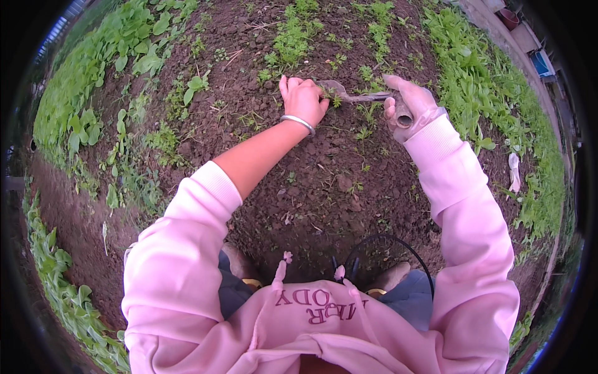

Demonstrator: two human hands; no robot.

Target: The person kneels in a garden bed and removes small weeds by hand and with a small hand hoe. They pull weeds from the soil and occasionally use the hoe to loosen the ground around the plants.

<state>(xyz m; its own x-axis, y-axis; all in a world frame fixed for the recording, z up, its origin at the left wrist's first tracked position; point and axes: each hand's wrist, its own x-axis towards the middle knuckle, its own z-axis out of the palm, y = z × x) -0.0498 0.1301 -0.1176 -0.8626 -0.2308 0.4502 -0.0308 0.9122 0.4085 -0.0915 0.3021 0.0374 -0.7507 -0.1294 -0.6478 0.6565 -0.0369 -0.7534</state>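
Note:
My right hand (411, 103), in a clear plastic glove, grips the handle of a soil-covered hand tool (369, 97), which looks like a small trowel or hoe. Its hollow handle end faces me. The broad blade (332, 86) points left and lies low at the soil. Close to that blade, my bare left hand (303, 99) reaches down with curled fingers, a metal bangle (299, 122) on its wrist. What those fingertips touch is hidden. A small feathery seedling (336, 100) shows just right of the left hand, in front of the blade.
Feathery seedlings (292, 42) grow in rows across the brown soil (303, 187). Dense leafy greens line the left (103, 56) and right (467, 61). A black cable or tube (397, 237) arcs near my shoes. A white scrap (514, 172) lies at right; a blue container (542, 63) stands beyond.

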